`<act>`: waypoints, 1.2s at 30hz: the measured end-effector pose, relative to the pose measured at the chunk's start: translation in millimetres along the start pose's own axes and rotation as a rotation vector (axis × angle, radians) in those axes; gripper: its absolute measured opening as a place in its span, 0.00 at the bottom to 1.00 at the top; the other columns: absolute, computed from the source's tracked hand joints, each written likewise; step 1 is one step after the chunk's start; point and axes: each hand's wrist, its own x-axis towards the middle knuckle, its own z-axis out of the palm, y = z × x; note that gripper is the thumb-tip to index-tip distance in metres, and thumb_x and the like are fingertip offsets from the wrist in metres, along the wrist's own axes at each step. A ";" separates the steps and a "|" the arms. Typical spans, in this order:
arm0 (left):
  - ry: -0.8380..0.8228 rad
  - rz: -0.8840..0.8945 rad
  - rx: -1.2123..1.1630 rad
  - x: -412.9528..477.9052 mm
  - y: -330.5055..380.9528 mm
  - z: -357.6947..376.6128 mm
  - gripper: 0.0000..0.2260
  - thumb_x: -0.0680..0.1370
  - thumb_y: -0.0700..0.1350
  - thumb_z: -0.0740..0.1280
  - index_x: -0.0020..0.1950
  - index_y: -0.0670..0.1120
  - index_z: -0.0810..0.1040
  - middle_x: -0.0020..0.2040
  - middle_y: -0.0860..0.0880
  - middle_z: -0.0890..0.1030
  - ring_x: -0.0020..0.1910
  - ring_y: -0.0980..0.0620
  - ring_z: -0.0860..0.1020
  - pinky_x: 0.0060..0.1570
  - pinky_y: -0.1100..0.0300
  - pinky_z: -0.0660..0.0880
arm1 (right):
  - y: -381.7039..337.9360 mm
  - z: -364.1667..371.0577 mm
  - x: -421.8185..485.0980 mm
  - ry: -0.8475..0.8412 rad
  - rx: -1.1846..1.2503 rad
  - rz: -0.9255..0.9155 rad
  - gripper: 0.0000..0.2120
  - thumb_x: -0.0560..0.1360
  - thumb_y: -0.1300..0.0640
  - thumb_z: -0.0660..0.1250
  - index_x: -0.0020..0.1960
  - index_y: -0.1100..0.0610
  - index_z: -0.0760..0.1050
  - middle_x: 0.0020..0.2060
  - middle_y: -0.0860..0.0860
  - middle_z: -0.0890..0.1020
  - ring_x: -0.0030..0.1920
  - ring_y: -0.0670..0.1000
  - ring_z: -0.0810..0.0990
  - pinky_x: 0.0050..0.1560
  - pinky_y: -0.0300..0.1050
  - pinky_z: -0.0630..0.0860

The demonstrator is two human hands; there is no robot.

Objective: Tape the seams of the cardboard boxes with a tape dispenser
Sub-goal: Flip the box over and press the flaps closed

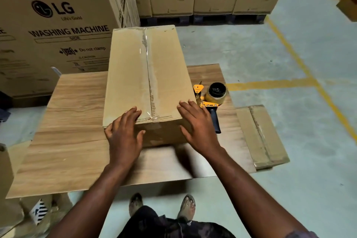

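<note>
Resting flat, fingers straight, gripping nothing: left hand [124, 133] and right hand [197, 124] on taped cardboard box [131, 75] near end; tape dispenser [211, 100] lies just beside it on the wood-grain table [67, 121].

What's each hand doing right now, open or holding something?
Left hand: open, fingers spread on the near end of the cardboard box.
Right hand: open, fingers flat on the box's near right corner, holding nothing.
</note>
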 end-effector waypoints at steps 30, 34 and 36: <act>-0.803 -0.167 -0.557 25.4 172.9 181.6 0.29 0.73 0.27 0.61 0.75 0.39 0.69 0.70 0.41 0.71 0.66 0.45 0.75 0.65 0.67 0.68 | 120.5 20.5 -30.1 -0.117 0.487 0.974 0.22 0.75 0.66 0.70 0.68 0.59 0.74 0.62 0.58 0.82 0.59 0.57 0.80 0.52 0.39 0.71; -0.919 -0.207 -0.682 1.5 160.2 178.3 0.25 0.75 0.27 0.61 0.72 0.39 0.72 0.67 0.44 0.76 0.62 0.48 0.79 0.63 0.64 0.73 | 116.4 10.0 -62.6 -0.224 0.452 1.054 0.19 0.73 0.62 0.73 0.62 0.57 0.72 0.53 0.54 0.81 0.51 0.57 0.80 0.46 0.45 0.72; -1.012 -0.296 -0.772 -13.5 155.1 177.1 0.23 0.76 0.27 0.60 0.69 0.42 0.75 0.63 0.44 0.80 0.59 0.48 0.81 0.59 0.59 0.77 | 114.0 5.3 -78.0 -0.256 0.460 1.160 0.16 0.74 0.58 0.74 0.57 0.55 0.71 0.49 0.51 0.79 0.48 0.55 0.78 0.43 0.43 0.68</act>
